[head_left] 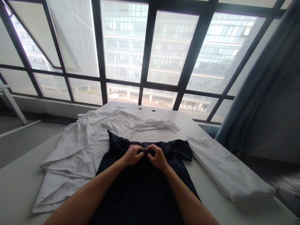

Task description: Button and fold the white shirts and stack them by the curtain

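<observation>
A dark navy short-sleeved garment (145, 187) lies spread on the white table in front of me, one sleeve out to each side. At the middle of its upper edge, my left hand (133, 155) pinches the fabric between thumb and fingers. Close beside it, my right hand (157, 157) pinches the same edge, the fingertips of both hands almost meeting. A small shiny detail shows between the fingertips, too small to make out. To the left, a crumpled white shirt (100, 134) is spread out, one sleeve stretching behind the navy garment.
A folded white cloth (229, 168) lies along the right side of the white table (187, 120). Two dark round holes sit near its far edge. Beyond stand tall windows with black frames (150, 47), one pane tilted ajar. A blue-grey curtain (255, 87) hangs at right.
</observation>
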{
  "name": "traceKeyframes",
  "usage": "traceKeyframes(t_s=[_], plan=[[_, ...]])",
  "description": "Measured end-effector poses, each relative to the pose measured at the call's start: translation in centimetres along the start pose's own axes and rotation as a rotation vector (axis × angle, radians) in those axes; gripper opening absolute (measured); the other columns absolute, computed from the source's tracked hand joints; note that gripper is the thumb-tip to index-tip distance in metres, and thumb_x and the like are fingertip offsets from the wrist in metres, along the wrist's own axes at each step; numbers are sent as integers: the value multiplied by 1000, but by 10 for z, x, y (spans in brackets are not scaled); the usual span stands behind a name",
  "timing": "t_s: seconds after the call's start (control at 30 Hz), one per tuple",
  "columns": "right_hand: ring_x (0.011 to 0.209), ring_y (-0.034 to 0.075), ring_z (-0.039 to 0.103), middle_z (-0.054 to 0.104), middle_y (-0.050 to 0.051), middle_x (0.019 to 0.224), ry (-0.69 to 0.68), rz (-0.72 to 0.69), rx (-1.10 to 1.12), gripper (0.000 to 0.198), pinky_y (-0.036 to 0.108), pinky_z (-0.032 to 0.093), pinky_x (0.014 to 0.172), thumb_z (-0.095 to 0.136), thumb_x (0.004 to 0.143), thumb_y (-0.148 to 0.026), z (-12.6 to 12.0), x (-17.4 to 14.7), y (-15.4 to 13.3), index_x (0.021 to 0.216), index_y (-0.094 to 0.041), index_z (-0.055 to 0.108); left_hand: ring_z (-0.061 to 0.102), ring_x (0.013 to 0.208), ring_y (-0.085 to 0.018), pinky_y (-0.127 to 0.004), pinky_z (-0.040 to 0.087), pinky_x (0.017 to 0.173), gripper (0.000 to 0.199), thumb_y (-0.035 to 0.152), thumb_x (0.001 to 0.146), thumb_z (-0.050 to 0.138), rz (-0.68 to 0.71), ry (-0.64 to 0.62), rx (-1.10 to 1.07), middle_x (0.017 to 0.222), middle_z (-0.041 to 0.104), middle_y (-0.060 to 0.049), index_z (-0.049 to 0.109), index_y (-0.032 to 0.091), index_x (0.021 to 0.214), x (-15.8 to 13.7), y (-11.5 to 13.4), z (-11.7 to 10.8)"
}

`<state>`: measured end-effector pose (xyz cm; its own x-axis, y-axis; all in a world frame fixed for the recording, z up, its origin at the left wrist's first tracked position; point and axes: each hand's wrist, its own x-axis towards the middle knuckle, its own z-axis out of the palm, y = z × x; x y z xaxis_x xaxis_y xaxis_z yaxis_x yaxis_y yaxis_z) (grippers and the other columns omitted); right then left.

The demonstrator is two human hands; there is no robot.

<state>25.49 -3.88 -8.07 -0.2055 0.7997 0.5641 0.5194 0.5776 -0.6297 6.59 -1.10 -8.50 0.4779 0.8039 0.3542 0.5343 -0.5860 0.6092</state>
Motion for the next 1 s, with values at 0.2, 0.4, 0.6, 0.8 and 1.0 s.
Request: traceKeyframes(t_s=[0.2, 0.4, 0.6, 0.8, 1.0], plan=[[84, 19, 65, 67, 3, 89, -3, -68, 21, 23, 33, 52, 82, 58, 73, -9, 1, -1, -1, 88, -22, 70, 63, 83, -21, -37, 40, 92, 21, 27, 85, 55, 9, -33, 17, 81, 71, -4, 73, 18, 90, 1, -1, -1], [84, 18, 66, 68, 4, 90, -26, -44, 17, 25, 33, 53, 81, 61, 76, -11, 1, -2, 3, 94, -22, 75, 65, 87, -22, -35, 43, 93, 17, 26, 81, 61, -3, 28, -41, 86, 74, -4, 73, 19, 90, -1, -3, 2], [86, 19, 67, 69, 5, 93, -88, -5, 15, 23, 33, 54, 83, 63, 77, -14, 0, -1, 4, 94, -21, 76, 66, 84, -22, -35, 46, 90, 17, 29, 78, 65, -14, 50, -135, 85, 74, -5, 73, 17, 87, -1, -3, 0], [85, 20, 67, 69, 6, 93, -84, -9, -37, 21, 33, 54, 81, 63, 79, -17, 0, -2, 3, 96, -20, 75, 65, 82, -22, -35, 45, 88, 18, 27, 83, 60, -8, 62, -61, 83, 72, -5, 73, 17, 89, 0, 2, 0], [87, 20, 67, 70, 6, 94, -49, -73, -83, 22, 35, 53, 84, 61, 83, -18, -2, -2, 1, 101, -21, 73, 62, 82, -22, -37, 43, 89, 20, 25, 85, 55, -28, 27, 58, 79, 70, -5, 72, 16, 91, 1, 2, 3]])
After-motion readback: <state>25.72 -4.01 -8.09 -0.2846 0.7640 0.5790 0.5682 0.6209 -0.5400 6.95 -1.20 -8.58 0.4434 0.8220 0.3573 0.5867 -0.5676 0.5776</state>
